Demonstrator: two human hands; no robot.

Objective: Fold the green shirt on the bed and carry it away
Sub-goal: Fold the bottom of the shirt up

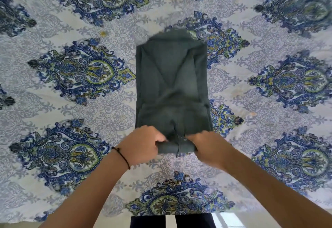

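Left hand (pixel 143 143) and right hand (pixel 206 147): I see both sets of fingers curled on the near edge of the green shirt (pixel 170 77), which is turned over. Shirt lies as a narrow folded strip mid-bed on the paisley bedspread (pixel 80 71).

A white bedspread (pixel 53 105) patterned with blue and green medallions fills the view, pale floor (pixel 228 220) below it.
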